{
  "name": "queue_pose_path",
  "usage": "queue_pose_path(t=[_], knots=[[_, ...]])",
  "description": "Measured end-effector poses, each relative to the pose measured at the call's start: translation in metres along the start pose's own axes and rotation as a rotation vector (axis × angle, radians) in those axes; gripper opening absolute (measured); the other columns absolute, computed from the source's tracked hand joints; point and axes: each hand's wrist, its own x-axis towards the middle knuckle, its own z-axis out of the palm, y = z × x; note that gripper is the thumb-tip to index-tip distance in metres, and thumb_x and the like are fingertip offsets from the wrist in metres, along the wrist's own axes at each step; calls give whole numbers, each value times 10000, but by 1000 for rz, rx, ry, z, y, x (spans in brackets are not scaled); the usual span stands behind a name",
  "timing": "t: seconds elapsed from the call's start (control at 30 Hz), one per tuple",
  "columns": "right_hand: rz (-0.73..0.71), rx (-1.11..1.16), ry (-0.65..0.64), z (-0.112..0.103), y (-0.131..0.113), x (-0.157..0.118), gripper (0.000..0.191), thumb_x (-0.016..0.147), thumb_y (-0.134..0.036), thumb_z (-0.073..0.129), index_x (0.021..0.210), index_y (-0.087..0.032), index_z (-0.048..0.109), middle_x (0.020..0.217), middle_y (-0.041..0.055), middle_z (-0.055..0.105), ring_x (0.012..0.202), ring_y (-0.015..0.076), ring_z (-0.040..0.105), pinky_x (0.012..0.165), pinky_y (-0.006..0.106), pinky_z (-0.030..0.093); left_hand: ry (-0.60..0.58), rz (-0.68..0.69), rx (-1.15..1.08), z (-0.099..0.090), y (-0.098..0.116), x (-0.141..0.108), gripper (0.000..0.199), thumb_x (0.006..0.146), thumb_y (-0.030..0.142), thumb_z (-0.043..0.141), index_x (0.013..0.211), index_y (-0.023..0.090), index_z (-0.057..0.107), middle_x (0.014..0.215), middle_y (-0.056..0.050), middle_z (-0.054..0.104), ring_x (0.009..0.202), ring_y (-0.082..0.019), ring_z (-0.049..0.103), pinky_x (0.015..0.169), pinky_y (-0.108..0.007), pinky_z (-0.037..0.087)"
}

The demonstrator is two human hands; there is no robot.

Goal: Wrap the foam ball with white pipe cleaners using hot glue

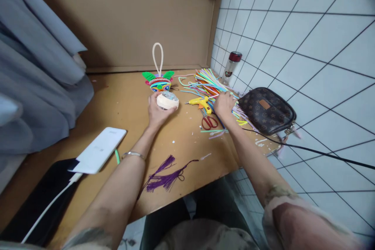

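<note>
My left hand [156,111] is wrapped round a short round cream-white piece [167,101] with a greyish top; its exact kind is unclear. Just behind it stands a colourful animal-head ornament [159,83] with green ears and a white loop. My right hand [225,104] lies on a heap of multicoloured pipe cleaners [209,80], its fingers curled in among them and partly hidden. Left of that hand is a yellow hot glue gun [202,102], pointing left. Red-handled scissors [209,122] lie below the glue gun.
Purple tassels [166,177] lie near the table's front edge. A patterned brown pouch [265,111] and a dark cable [319,151] are at right, by a tiled wall. A red-capped bottle [232,66] stands behind. A white power bank [101,150] with a cable is at left, near a grey curtain [35,58].
</note>
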Motion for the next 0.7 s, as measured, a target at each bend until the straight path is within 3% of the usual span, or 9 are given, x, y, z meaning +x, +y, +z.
queue_pose_path(t=[0.1, 0.17, 0.3, 0.47, 0.57, 0.7], knots=[[247, 3, -107, -8, 22, 27, 410, 931, -69, 477, 1299, -45, 655, 1321, 268, 612, 1278, 316, 581, 1038, 446, 429, -23, 31, -11, -2, 6, -1, 806, 516, 288, 883, 1231, 227, 515, 1235, -74, 560, 1194, -286, 597, 1067, -422, 500], [324, 17, -125, -9, 35, 39, 379, 925, -63, 503, 1257, -41, 684, 1262, 285, 641, 1220, 303, 631, 990, 435, 477, -40, 66, -36, -3, 9, -1, 787, 510, 262, 883, 1210, 231, 524, 1241, -81, 565, 1223, -295, 585, 1091, -428, 488], [382, 94, -139, -5, 51, 49, 340, 892, -97, 613, 1214, -97, 722, 1115, 222, 724, 1070, 247, 705, 860, 312, 540, -43, 90, -74, -3, 9, -2, 760, 497, 245, 887, 1174, 232, 543, 1239, -95, 568, 1236, -319, 581, 1112, -459, 475], [459, 161, -77, -2, 56, 52, 334, 941, -155, 557, 1216, -72, 728, 1119, 247, 726, 1059, 265, 716, 861, 345, 560, -50, 69, -91, -2, 8, -1, 761, 502, 248, 891, 1179, 240, 545, 1233, -90, 577, 1223, -322, 591, 1100, -468, 482], [459, 209, -33, -5, 62, 53, 306, 912, -177, 607, 1172, -136, 763, 1110, 211, 739, 1031, 256, 721, 857, 339, 559, -64, 62, -98, -3, 9, -1, 759, 507, 249, 893, 1180, 241, 543, 1249, -103, 577, 1232, -329, 590, 1102, -481, 480], [466, 260, 45, -13, 74, 54, 301, 877, -199, 643, 1136, -113, 771, 973, 190, 752, 924, 242, 721, 750, 283, 546, -72, 52, -90, -4, 11, -1, 767, 508, 271, 888, 1190, 222, 539, 1248, -107, 575, 1243, -335, 584, 1110, -481, 475]])
